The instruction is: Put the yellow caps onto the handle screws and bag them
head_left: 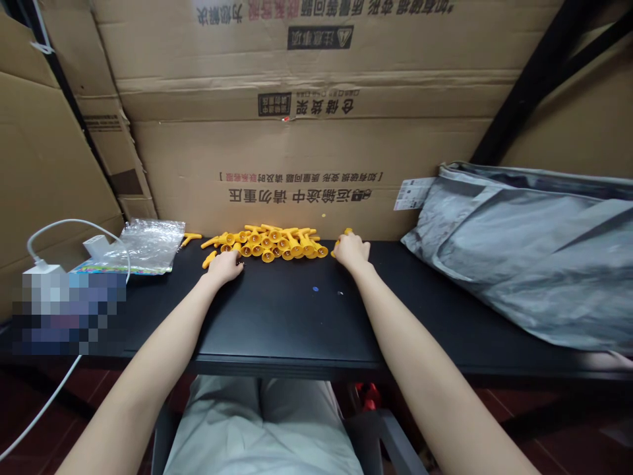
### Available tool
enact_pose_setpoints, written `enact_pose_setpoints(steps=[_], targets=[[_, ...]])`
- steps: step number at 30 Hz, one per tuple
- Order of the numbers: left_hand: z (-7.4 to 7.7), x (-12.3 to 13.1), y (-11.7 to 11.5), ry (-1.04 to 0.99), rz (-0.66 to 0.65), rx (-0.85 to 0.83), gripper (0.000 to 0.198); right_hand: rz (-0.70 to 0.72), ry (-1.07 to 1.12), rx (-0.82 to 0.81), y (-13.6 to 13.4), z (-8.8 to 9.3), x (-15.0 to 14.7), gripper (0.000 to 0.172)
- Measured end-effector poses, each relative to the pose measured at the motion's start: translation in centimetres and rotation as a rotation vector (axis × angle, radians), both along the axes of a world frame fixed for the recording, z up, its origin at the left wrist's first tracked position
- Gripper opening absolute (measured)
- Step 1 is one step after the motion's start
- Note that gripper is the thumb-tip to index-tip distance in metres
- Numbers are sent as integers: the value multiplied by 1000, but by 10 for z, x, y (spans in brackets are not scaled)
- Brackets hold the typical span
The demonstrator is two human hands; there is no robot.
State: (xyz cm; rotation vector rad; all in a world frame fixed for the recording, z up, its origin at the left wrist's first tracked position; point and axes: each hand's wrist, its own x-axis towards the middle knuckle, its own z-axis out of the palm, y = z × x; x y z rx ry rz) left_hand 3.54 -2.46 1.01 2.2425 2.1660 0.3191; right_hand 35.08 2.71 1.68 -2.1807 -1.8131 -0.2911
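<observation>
A heap of small yellow plastic pieces (281, 244) with cone-shaped, hollow ends and thin stems lies along the back of the black table (281, 310), most cones facing me. At the heap's left end is my left hand (226, 266), its fingers curled and their tips hidden. One yellow piece (209, 259) shows right against that hand's outer side; whether it is gripped I cannot tell. Just beyond the heap's right end, my right hand (353, 253) is closed around a yellow plastic piece (348, 231), parts of which stick out past the fingers.
A single yellow piece (192, 238) lies beside a clear plastic bag (151, 244) at left. A white charger (47, 280) with a cable stands near a blurred object. Cardboard (297, 152) walls the back. A grey fabric bag (519, 257) fills the right side.
</observation>
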Motion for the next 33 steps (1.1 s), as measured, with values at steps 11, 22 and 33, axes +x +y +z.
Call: enact_pose_setpoints(steps=[11, 22, 33], targets=[[14, -21, -3, 135, 290, -29, 44, 56, 256, -44, -10, 7, 11, 40], [13, -28, 1, 68, 34, -115, 36, 13, 265, -127, -2, -17, 14, 29], [19, -11, -6, -120, -265, 208, 27, 543, 145, 316, -19, 2, -24, 27]])
